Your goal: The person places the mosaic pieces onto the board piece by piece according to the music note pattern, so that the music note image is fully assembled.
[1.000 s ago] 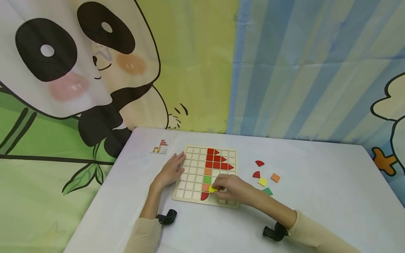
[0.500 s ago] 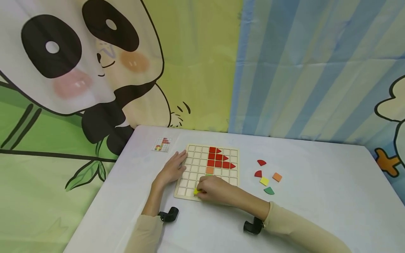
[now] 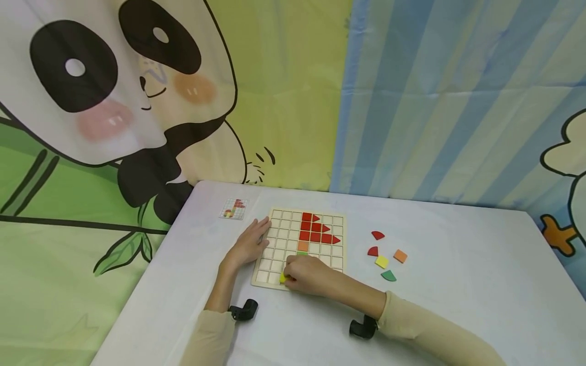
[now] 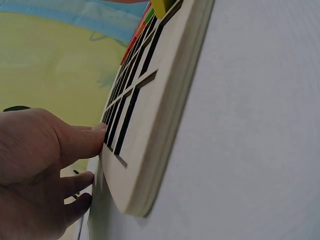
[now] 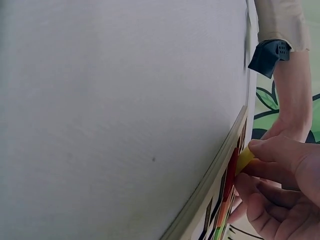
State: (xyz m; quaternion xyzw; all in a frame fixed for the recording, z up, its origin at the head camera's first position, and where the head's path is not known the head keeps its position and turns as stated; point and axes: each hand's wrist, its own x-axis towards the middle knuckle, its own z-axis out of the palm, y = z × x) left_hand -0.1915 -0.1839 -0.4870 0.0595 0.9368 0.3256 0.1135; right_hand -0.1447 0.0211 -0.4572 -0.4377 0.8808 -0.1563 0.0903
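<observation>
A wooden grid board (image 3: 283, 234) lies on the white table with red tiles (image 3: 316, 236), an orange tile (image 3: 303, 246) and part of a green tile (image 3: 302, 253) in its cells. My left hand (image 3: 248, 245) rests at the board's left edge, its thumb (image 4: 92, 141) touching the rim and its fingers extended. Over the front row, my right hand (image 3: 309, 274) pinches a yellow tile (image 5: 244, 160) between thumb and fingers, at a cell near the front left. Beside it a red piece (image 5: 231, 172) sits in the board. My right hand covers several front cells in the head view.
A small pattern card (image 3: 234, 209) lies beyond the board at the left. To the right are loose pieces: red quarter circles (image 3: 377, 235), a yellow square (image 3: 382, 262), an orange square (image 3: 400, 255) and a green quarter circle (image 3: 388, 275). A printed curtain (image 3: 284, 101) hangs behind the table.
My right hand has moved left across the board with the yellow tile, down to the front row, and then stayed there. The left hand has kept its place at the board's edge.
</observation>
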